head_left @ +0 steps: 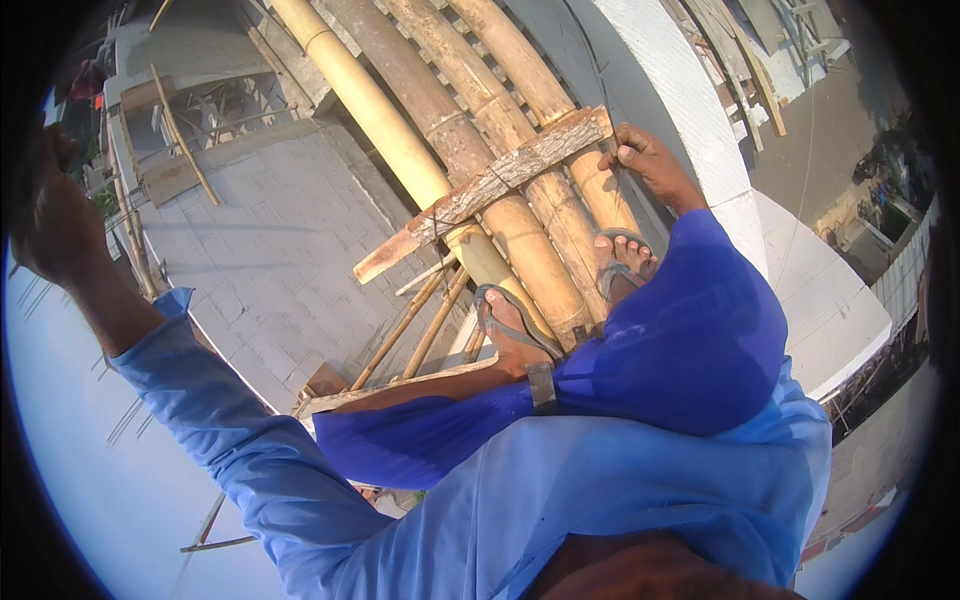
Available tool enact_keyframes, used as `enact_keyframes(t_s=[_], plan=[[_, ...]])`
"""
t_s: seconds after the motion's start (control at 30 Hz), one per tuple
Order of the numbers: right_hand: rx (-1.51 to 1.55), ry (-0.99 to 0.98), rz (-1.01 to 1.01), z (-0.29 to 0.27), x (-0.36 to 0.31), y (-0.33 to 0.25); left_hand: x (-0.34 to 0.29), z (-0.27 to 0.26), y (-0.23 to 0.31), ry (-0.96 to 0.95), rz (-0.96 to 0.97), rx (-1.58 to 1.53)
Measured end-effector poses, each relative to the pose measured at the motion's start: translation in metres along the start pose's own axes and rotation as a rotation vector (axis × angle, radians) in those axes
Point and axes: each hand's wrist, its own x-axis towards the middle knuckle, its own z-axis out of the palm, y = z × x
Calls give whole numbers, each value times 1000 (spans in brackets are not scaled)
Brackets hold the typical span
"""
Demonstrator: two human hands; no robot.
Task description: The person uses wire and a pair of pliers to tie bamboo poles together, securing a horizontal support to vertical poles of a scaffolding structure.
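Note:
A rough, bark-faced wooden plank point(475, 200) lies crosswise over several thick bamboo poles point(448, 135). Dark ties loop around the plank. Just below its right end is my right hand point(655, 170), thumb and fingers closed in a pinch; what they hold, if anything, is too small to make out. A thin dark cord point(592, 50) runs down toward that end of the plank. Far off to the left, my left hand point(62, 215) is raised and closed like a fist in the dark rim of the view. Whatever it grips is hidden.
My sandaled feet point(510, 325) stand on the bamboo at a height. Thin bamboo props point(425, 320) slant beneath on the left. A grey block-patterned surface point(260, 240) lies lower down. A white wall edge point(700, 110) curves along the right, with planks point(745, 65) beyond.

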Motion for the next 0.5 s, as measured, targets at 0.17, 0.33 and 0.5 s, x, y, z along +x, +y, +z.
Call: enact_keyframes(t_s=[0.17, 0.33, 0.5], plan=[[226, -35, -178, 27, -13, -49, -61, 52, 57, -6, -284, -815], [176, 81, -249, 34, 15, -68, -123, 43, -20, -243, -413, -654], [-286, 200, -313, 12, 30, -57, -147, -16, -69, -890, -113, 191]])
